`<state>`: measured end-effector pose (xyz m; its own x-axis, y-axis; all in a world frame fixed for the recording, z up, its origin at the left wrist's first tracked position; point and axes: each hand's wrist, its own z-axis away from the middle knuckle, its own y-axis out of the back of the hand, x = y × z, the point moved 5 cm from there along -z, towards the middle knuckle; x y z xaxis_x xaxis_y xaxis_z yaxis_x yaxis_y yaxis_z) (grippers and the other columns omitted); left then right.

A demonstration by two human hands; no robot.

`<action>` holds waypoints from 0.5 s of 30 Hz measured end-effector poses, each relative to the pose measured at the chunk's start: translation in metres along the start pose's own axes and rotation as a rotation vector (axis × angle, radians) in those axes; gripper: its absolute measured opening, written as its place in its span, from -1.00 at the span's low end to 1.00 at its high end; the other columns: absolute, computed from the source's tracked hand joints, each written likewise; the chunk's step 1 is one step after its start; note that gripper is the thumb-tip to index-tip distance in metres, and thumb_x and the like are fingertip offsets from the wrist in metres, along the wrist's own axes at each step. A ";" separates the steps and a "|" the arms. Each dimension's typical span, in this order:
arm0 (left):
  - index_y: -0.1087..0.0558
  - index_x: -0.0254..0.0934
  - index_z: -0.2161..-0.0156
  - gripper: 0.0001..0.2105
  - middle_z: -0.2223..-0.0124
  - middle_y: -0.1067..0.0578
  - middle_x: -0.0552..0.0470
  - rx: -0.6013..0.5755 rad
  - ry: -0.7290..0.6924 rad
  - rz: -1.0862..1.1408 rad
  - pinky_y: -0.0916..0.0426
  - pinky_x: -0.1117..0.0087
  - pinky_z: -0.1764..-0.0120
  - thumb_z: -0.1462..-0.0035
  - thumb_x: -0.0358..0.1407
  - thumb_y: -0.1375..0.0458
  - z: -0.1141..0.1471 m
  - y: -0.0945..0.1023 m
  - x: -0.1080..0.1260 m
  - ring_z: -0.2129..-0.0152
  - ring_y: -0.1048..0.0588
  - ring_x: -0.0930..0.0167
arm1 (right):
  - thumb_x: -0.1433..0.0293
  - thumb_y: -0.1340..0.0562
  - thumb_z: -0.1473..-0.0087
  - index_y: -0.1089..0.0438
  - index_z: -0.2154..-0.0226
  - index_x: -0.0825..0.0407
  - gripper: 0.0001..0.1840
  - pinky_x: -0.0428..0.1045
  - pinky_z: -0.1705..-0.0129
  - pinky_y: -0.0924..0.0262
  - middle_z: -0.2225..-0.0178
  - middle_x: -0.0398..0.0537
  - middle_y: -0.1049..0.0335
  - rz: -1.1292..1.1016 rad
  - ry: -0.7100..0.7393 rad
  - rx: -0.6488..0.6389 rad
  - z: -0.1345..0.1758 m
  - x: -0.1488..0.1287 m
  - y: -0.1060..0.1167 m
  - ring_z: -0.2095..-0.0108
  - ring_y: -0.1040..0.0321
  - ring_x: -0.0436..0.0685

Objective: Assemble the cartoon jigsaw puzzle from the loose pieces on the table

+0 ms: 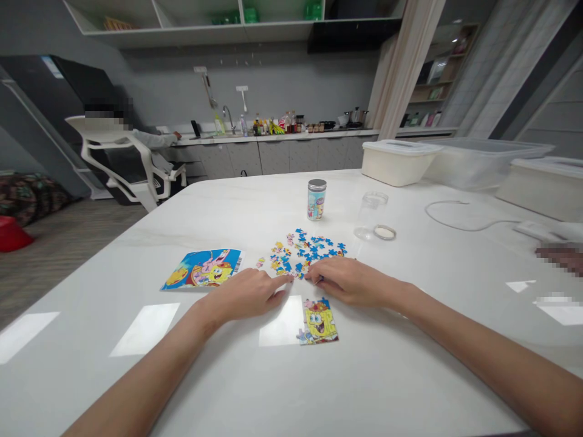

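A pile of loose jigsaw puzzle pieces (314, 246), mostly blue and yellow, lies on the white table. My left hand (248, 292) is at its near left edge, index finger stretched to a small piece and thumb held apart. At the near right edge is my right hand (350, 280), its fingers bent down onto the pieces and slightly apart; I see nothing gripped, though some fingertips are hidden. Nearer to me, a joined puzzle section (320, 321) shows a yellow cartoon face. Left of the pile lies a printed picture sheet (204, 268) with the same character.
Behind the pile stand a printed tin (316, 200) with a silver lid and a clear jar (371, 216) beside its ring lid (385, 232). Storage boxes (401, 162) and a cable (473, 227) are at the right. A person sits in a white chair (118, 155) beyond the table; another person's hand (562, 256) shows at right.
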<state>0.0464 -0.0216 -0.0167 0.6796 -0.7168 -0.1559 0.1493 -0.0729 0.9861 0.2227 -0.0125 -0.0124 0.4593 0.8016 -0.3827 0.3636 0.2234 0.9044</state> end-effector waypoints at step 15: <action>-0.32 -0.17 -0.11 -0.65 0.52 -0.49 0.02 -0.009 0.029 -0.006 -0.23 0.42 0.49 -0.27 -0.25 0.09 -0.001 0.000 -0.001 0.57 -0.46 0.38 | 0.50 -0.09 -0.20 -0.35 0.25 0.04 -0.86 0.01 0.25 -0.18 0.28 0.00 -0.35 0.145 0.084 0.153 0.000 0.003 0.003 0.27 -0.27 0.10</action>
<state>0.0465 -0.0203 -0.0165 0.6993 -0.6958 -0.1637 0.1598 -0.0710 0.9846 0.2255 -0.0097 -0.0112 0.4489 0.8639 -0.2284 0.4202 0.0215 0.9072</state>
